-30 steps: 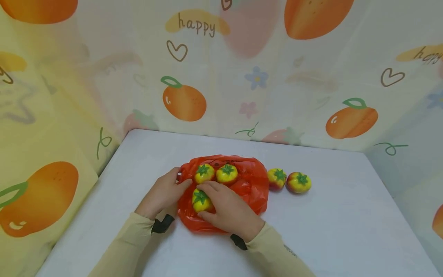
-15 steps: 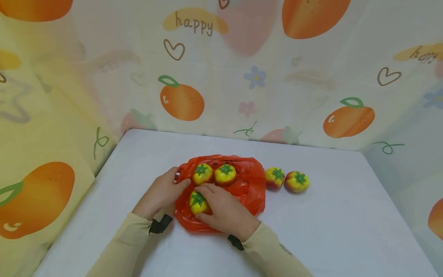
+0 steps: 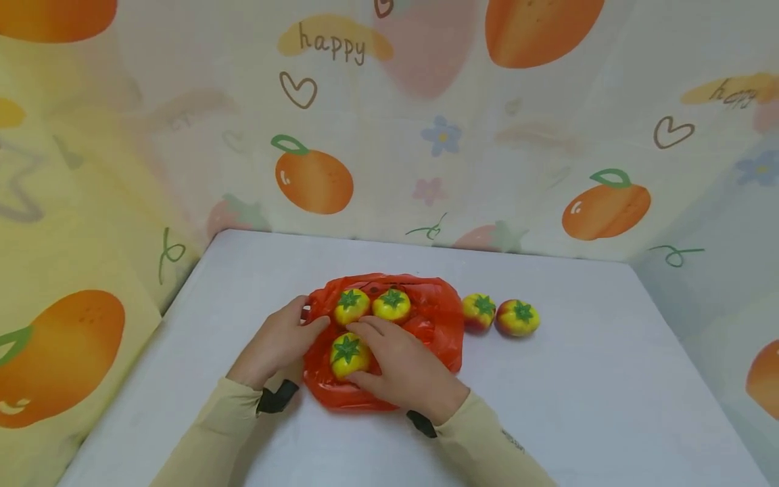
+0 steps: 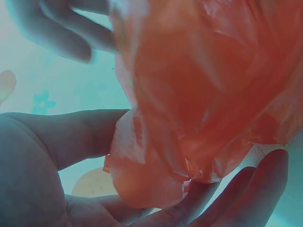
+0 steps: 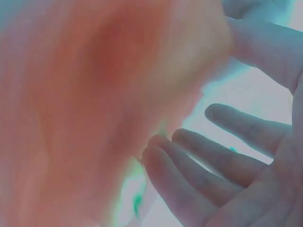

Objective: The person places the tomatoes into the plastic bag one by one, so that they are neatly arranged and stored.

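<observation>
Round yellow green-topped fruit (image 3: 345, 358) — lies between right hand's (image 3: 406, 368) parted thumb and fingers, grip unclear — farther from left hand (image 3: 276, 341), curled on red plastic bag (image 3: 449, 328).

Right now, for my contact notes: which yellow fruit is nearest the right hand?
The frontmost fruit, cupped by the right hand; two others sit farther back amid the red bag, two more lie right of the bag.
</observation>
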Demonstrator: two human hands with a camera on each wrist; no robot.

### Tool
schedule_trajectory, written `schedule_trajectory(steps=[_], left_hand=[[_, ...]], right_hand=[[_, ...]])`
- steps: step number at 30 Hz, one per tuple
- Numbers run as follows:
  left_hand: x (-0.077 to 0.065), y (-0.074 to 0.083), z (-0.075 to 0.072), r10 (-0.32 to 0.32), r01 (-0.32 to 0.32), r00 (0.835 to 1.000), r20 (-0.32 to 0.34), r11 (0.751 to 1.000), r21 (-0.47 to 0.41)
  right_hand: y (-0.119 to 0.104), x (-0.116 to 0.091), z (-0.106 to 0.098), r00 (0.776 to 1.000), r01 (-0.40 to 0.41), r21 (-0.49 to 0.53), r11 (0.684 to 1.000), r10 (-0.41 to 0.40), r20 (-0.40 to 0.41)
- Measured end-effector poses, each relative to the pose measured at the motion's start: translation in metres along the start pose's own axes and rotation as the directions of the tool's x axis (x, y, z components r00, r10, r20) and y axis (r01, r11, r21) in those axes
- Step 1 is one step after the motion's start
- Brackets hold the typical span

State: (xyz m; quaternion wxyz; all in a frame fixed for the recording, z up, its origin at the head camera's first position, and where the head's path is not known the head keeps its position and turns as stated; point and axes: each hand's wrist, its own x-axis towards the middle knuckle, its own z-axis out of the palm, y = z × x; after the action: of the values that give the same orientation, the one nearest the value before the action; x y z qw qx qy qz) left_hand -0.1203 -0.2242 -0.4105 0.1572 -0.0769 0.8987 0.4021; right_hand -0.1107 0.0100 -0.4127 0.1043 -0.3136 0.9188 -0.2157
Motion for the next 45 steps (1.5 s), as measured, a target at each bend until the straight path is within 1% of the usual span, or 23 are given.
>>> schedule_trajectory(steps=[2, 5, 7, 10, 13, 16, 20, 23, 27, 30, 32, 38, 45], left_hand=[[-0.001, -0.001, -0.001, -0.004, 0.004, 1.000, -0.002, 1.000, 0.007], [-0.002, -0.003, -0.004, -0.021, 0.021, 1.000, 0.001, 1.000, 0.004], [-0.002, -0.004, -0.006, -0.027, 0.027, 1.000, 0.001, 1.000, 0.002], [-0.002, -0.005, -0.008, -0.026, 0.026, 1.000, -0.001, 1.000, 0.004], [-0.002, -0.006, -0.008, -0.025, 0.025, 1.000, -0.002, 1.000, 0.006], [-0.002, -0.009, -0.007, -0.031, 0.031, 1.000, -0.001, 0.999, 0.007], [-0.002, -0.013, -0.004, -0.035, 0.035, 0.999, -0.001, 0.999, 0.004], [0.000, -0.012, -0.004, -0.029, 0.029, 1.000, -0.002, 1.000, 0.006], [0.001, -0.010, -0.003, -0.023, 0.023, 1.000, -0.004, 1.000, 0.016], [0.002, -0.010, -0.002, -0.029, 0.029, 1.000, -0.006, 0.999, 0.023], [0.002, -0.010, -0.002, -0.032, 0.032, 0.999, -0.006, 0.999, 0.025], [0.002, -0.007, 0.000, -0.024, 0.024, 1.000, 0.006, 1.000, 0.014], [0.002, 0.000, 0.002, -0.013, 0.013, 1.000, 0.002, 1.000, 0.015]], right_hand=[[0.002, -0.007, -0.011, 0.999, -0.005, -0.005, 1.000, 0.005, -0.039], [0.013, -0.017, -0.029, 0.990, 0.003, -0.012, 1.000, -0.005, -0.138], [0.024, -0.024, -0.041, 0.977, 0.012, -0.010, 1.000, -0.014, -0.214], [0.044, -0.034, -0.056, 0.951, -0.021, -0.017, 1.000, 0.015, -0.308], [0.065, -0.042, -0.068, 0.928, -0.077, -0.004, 0.997, 0.070, -0.366], [0.084, -0.050, -0.073, 0.910, -0.111, -0.007, 0.994, 0.099, -0.403], [0.108, -0.057, -0.077, 0.898, -0.159, 0.000, 0.987, 0.144, -0.415], [0.124, -0.064, -0.080, 0.893, -0.205, 0.023, 0.979, 0.196, -0.405], [0.141, -0.074, -0.083, 0.881, -0.227, 0.049, 0.973, 0.226, -0.416], [0.150, -0.078, -0.085, 0.878, -0.240, 0.067, 0.969, 0.246, -0.411], [0.155, -0.080, -0.086, 0.880, -0.263, 0.079, 0.962, 0.273, -0.389], [0.168, -0.083, -0.087, 0.872, -0.332, 0.072, 0.940, 0.336, -0.357], [0.180, -0.087, -0.085, 0.875, -0.348, 0.090, 0.933, 0.357, -0.327]])
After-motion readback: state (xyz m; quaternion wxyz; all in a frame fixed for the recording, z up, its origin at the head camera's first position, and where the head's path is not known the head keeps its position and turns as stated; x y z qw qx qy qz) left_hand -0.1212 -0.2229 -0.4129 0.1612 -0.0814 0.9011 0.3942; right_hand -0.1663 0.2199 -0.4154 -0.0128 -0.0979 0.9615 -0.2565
